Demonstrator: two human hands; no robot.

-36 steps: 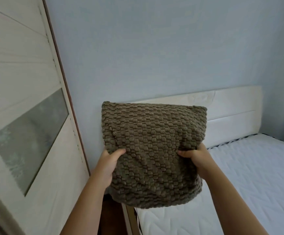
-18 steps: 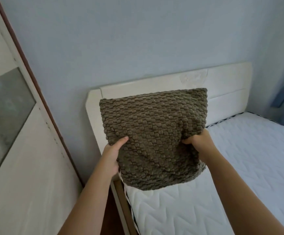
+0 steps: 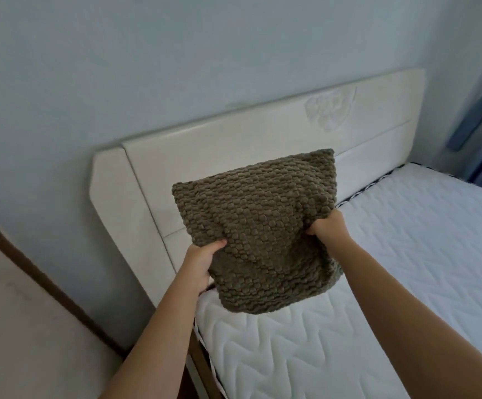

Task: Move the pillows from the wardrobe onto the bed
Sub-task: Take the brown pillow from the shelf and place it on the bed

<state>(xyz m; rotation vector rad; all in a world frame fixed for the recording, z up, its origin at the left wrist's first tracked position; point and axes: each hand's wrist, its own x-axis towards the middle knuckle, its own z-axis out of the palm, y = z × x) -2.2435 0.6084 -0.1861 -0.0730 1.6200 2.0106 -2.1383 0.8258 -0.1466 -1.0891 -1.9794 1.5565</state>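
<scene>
Bed (image 3: 262,165): cream headboard, set against the wall.
Mattress (image 3: 378,283): white, quilted; its visible surface was bare, with nothing seen lying on it.

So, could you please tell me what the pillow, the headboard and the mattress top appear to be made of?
Pillow: soft olive-brown fabric, probably chenille or knit, going by its raised bobble texture and folds. Headboard: smooth cream panels with a slight sheen, possibly lacquered board or faux leather. Mattress top: white quilted textile, matte, stitched in wavy lines.

Knobbly olive-brown pillow (image 3: 258,228), upright, above bed (image 3: 406,254) head end
</scene>
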